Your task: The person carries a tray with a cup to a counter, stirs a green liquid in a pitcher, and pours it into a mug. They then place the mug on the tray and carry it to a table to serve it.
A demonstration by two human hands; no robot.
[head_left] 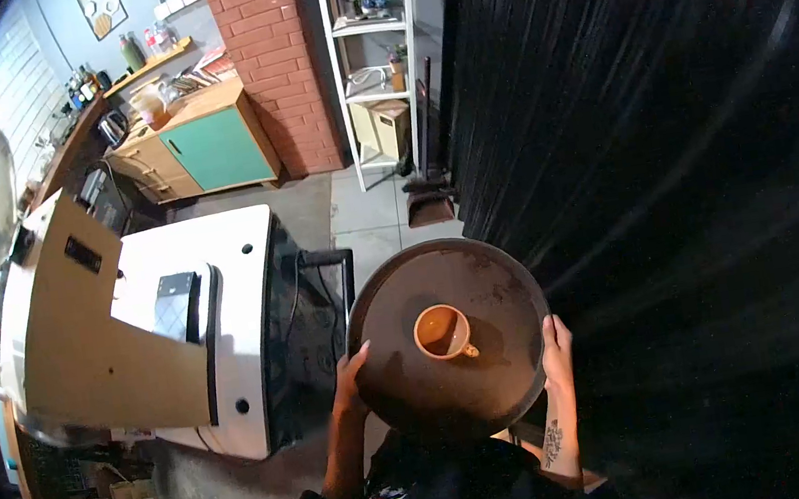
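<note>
A round dark brown tray (pixel 402 380) is held out in front of my body at about waist height. On its middle stands an orange-brown cup (pixel 443 333), upright, its handle pointing to the lower right. Inside, the cup is partly in shadow. My left hand (pixel 352 377) grips the tray's left rim, thumb over the edge and fingers hidden beneath. At the right rim my right hand (pixel 555 345) is closed the same way, with its thumb along the side.
Left of me is a white-topped machine (pixel 251 309) with a tall beige grinder (pixel 94 340) and a phone (pixel 177 304). A black curtain (pixel 671 163) hangs close on the right. Ahead are a white shelf (pixel 368 26), a dustpan (pixel 430 208) and a green-doored cabinet (pixel 213 151).
</note>
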